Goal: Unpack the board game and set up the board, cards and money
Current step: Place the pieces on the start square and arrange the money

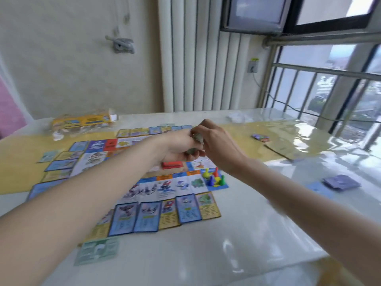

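The board [144,182] lies flat, cards [185,209] lining its near edge, four pawns [214,177] at one corner.

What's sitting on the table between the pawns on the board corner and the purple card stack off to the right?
Nothing: in the head view, only bare glossy table lies between the pawns and the purple card stack; the right forearm crosses above it.

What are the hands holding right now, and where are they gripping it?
Both hands, left and right, grip a small greyish stack, probably paper money, above the board; the exact hold is too blurred to tell.
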### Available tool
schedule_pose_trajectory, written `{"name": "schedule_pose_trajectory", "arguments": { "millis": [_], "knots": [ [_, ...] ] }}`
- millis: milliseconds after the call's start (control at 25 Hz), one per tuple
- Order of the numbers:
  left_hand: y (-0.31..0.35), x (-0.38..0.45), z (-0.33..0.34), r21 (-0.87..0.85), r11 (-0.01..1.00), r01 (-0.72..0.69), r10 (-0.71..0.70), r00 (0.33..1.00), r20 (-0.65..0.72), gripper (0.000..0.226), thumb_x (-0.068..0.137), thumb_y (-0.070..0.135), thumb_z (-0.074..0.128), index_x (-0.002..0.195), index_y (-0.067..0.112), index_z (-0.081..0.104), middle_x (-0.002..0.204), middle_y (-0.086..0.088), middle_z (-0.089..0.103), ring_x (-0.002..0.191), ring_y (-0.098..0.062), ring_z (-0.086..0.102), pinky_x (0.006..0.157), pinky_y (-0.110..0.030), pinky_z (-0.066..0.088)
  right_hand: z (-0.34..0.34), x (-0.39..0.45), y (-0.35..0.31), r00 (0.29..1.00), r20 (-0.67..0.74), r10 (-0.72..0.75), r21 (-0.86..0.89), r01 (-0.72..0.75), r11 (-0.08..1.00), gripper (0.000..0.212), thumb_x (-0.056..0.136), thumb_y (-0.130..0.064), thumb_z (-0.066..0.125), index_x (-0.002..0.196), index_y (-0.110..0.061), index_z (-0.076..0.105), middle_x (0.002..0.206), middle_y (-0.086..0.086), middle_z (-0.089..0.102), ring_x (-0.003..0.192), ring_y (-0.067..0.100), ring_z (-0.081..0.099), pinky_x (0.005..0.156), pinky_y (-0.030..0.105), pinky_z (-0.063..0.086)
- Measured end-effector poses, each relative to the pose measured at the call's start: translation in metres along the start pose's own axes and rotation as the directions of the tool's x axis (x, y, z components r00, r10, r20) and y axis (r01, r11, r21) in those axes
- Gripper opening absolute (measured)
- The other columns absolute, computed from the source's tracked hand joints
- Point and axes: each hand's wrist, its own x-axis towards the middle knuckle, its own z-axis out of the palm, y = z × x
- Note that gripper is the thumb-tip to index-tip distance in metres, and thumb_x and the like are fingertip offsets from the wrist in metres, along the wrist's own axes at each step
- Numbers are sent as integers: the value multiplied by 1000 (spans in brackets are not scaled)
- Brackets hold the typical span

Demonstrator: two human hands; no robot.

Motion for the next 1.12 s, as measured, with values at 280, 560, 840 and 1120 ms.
{"name": "schedule_pose_trajectory", "arguments": {
  "millis": [280,560,840,1120],
  "knots": [
    [36,78,97,139,990,-28,7,989,149,24,93,-5,41,78,12,45,67,-9,49,35,-2,42,35,-10,32,-52,-39,111,951,4,309,142,-307,941,33,85,7,50,107,-8,69,90,12,57,78,24,55,70,24,39],
    [40,105,154,229,973,-37,-9,981,195,8,93,6,50,86,9,48,84,-10,55,51,-7,60,51,-16,52,-79,-81,180,702,209,681,451,-687,570,19,82,6,58,96,-2,68,74,11,61,62,21,53,54,29,47],
    [32,109,154,481,864,-145,45,976,213,23,91,9,52,113,3,57,102,-10,61,85,-17,61,70,-21,51,-71,-90,228,435,182,882,-20,-895,445,20,83,1,59,100,-1,69,84,14,61,52,15,53,35,15,45],
    [30,92,167,612,777,-147,-15,968,252,27,90,26,57,109,7,58,97,-9,62,81,-15,60,76,-27,52,-64,-96,230,647,-8,763,-315,-725,612,21,85,2,50,94,-5,67,96,12,66,81,25,60,66,32,49]
  ]
}}
